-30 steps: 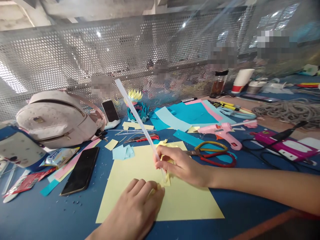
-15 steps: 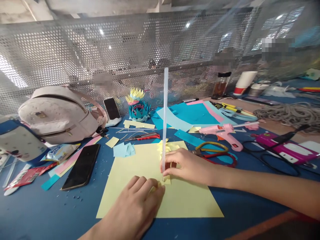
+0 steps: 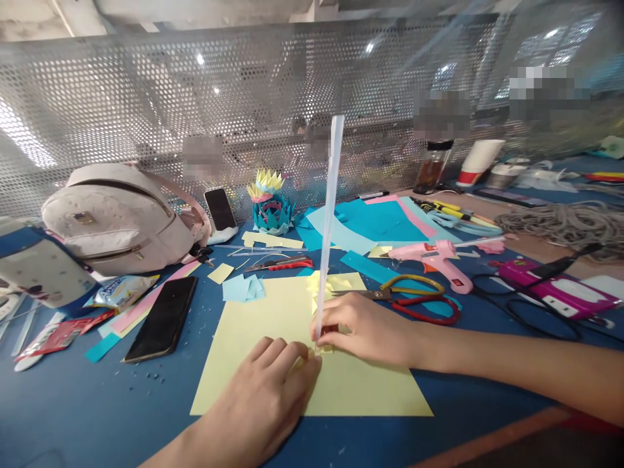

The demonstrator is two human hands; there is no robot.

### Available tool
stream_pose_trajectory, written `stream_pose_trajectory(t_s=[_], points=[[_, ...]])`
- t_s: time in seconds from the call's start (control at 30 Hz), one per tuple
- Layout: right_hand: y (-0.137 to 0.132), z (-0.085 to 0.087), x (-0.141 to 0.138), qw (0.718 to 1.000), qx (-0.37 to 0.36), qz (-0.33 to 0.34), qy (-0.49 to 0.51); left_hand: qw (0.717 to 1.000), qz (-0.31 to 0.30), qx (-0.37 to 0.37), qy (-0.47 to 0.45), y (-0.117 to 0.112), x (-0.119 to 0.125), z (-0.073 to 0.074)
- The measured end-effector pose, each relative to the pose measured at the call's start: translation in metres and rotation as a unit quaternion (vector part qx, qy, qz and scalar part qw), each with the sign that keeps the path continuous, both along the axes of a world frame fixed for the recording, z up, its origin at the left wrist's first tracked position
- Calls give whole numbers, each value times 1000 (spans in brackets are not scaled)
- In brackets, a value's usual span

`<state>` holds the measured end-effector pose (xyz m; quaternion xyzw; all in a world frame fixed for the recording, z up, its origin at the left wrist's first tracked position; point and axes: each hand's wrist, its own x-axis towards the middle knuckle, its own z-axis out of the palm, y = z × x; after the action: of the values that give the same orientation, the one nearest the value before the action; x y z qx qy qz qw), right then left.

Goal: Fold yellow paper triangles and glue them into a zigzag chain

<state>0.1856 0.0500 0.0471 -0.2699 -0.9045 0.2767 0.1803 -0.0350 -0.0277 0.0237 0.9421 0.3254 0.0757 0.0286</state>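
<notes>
Between thumb and fingers, my right hand (image 3: 363, 328) grips a long translucent glue stick (image 3: 329, 221) near its lower end. The stick stands almost upright, its top leaning to the right. My left hand (image 3: 280, 390) is closed beside the stick's foot, its fingertips pinching a small bit of yellow paper, mostly hidden. Both hands are over a pale yellow sheet (image 3: 244, 351). Behind the right hand lie small folded yellow paper pieces (image 3: 331, 283), partly covered by it.
Scissors (image 3: 419, 299), a pink glue gun (image 3: 443, 260) and blue paper (image 3: 380, 221) lie to the right. On the left are a phone (image 3: 160, 318), light blue paper pieces (image 3: 244, 288) and a backpack (image 3: 117, 218). Behind stand a folded-paper ornament (image 3: 273, 214) and a utility knife (image 3: 287, 262).
The glue stick's top has tipped to the right, while its lower end stays near the left fingertips. Both hands have kept nearly the same place.
</notes>
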Motion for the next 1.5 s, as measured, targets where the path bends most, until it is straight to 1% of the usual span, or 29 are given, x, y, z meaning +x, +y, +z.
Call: stream_pose_trajectory(t_s=[0.13,0.37,0.6,0.87,1.07,1.23,1.5], points=[[-1,-1,-2,1000,0,-10,3,1000,4,-1,4,-1,0,0],[-1,1,-4,1000,2,5,-3,1000,1,5,5,0,0,0],[0,4,-1,999,-12,-22,-23,1000,7,19,-18,-2,0,-1],[-4,3,0,999,19,-10,-24,1000,10,8,-19,-3,0,-1],[-3,1,1,999,12,-34,-16,1000,9,8,-14,-3,1,0],[-1,3,2,999,-4,-43,-24,1000,5,3,-16,-3,1,0],[3,1,4,998,-15,-53,-28,999,1,30,-25,-1,0,-2]])
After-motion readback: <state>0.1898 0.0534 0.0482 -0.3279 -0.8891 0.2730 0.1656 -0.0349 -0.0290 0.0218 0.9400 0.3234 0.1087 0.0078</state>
